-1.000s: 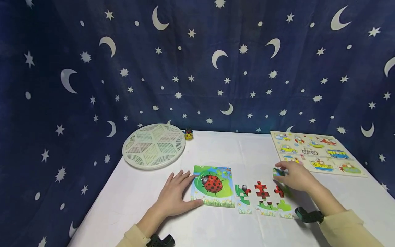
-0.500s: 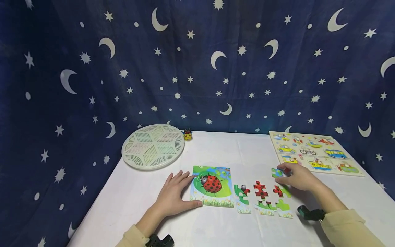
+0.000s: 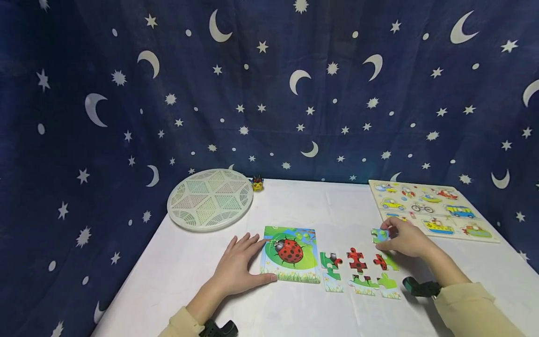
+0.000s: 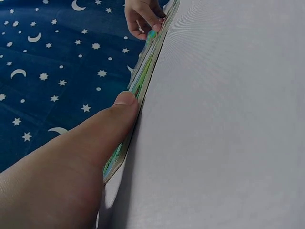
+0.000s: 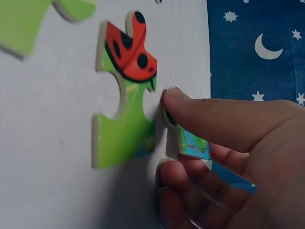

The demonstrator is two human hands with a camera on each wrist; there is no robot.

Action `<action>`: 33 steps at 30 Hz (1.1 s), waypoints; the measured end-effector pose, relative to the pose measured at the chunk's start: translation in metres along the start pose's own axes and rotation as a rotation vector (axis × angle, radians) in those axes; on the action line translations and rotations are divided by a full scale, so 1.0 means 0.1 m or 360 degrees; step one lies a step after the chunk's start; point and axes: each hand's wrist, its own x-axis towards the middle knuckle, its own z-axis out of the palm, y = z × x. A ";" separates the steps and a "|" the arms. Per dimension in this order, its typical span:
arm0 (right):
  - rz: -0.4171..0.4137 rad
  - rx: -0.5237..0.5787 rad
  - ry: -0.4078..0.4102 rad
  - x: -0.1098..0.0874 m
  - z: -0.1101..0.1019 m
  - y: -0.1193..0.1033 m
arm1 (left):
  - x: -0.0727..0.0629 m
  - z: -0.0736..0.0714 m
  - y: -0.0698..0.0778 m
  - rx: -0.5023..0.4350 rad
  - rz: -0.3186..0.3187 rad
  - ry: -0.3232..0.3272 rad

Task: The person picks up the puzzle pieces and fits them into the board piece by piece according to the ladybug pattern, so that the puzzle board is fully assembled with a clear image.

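In the head view, my left hand (image 3: 237,267) rests at the left side of a square ladybug picture board (image 3: 290,255). Its index fingertip touches the upper left edge and its thumb lies by the lower edge, fingers spread. The left wrist view shows the thumb (image 4: 125,102) against the board's side. On the right, my right hand (image 3: 406,238) pinches a blue and green jigsaw piece (image 3: 379,235) between thumb and fingers, partly covering it. In the right wrist view, a red and green ladybug piece (image 5: 126,95) lies flat beside the thumb.
Between board and right hand lie several loose jigsaw pieces, including a red spotted one (image 3: 356,260) and a grassy one (image 3: 389,285). A wooden vehicle puzzle (image 3: 429,206) lies back right. At the back left stand a round pale game board (image 3: 210,199) and a small toy figure (image 3: 257,183).
The blue and green piece has turned in my right hand's fingers, so its notch now shows on the left. The ladybug piece below is more uncovered. My left hand stays put.
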 end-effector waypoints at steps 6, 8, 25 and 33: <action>-0.0024 0.0085 0.0055 -0.04 0.05 -0.07 | 0.00 0.00 0.01 -0.0002 0.0002 -0.0006; -0.0051 0.0063 0.0095 -0.05 0.06 -0.10 | 0.00 0.00 0.01 -0.0001 0.0004 -0.0009; -0.0108 0.0453 0.0158 0.02 0.37 -0.81 | -0.01 0.01 0.00 -0.0016 -0.0018 -0.0006; -0.0149 0.0562 0.0095 0.09 0.58 -1.10 | -0.01 0.01 0.00 0.0010 -0.0033 -0.0029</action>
